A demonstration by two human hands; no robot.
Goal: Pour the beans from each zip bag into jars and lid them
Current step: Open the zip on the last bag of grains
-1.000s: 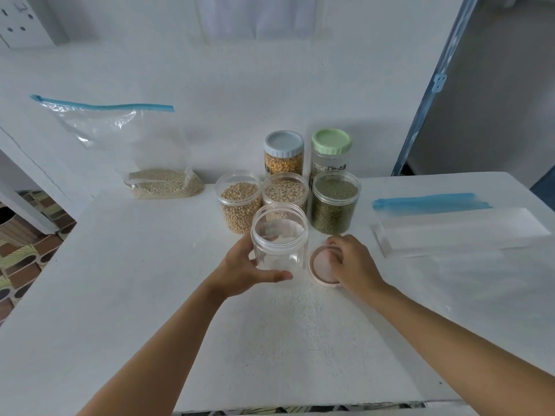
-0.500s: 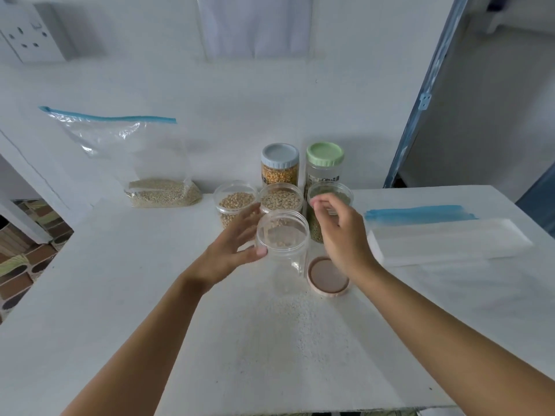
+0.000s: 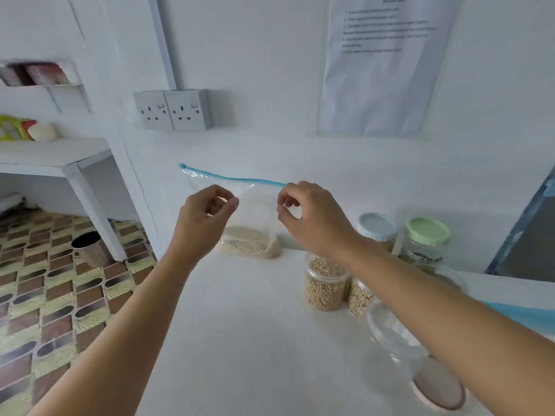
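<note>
Head view: both hands are raised over the back of the white desk (image 3: 240,340), in front of the zip bag (image 3: 255,205). The bag leans upright against the wall, its blue zip strip (image 3: 231,177) along the top and a layer of small pale beans (image 3: 247,244) settled at the bottom, on the desk.

The left hand (image 3: 207,211) is at the bag's left half and the right hand (image 3: 312,217) at its right end, just under the strip. Each has curled fingers, with thumb and forefinger drawn close together. I cannot tell whether either is actually pinching the clear film.

Right of the bag stands an open jar of round tan beans (image 3: 326,283), with a second filled jar (image 3: 359,295) just beside it, partly hidden by the right forearm. Behind them are a blue-lidded jar (image 3: 377,226) and a green-lidded jar (image 3: 428,232). Nearer the camera is an empty clear jar (image 3: 393,334), and a pink lid (image 3: 438,388) lies flat on the desk beside it.

A double wall socket (image 3: 172,109) and a printed sheet (image 3: 384,64) are on the wall.
</note>
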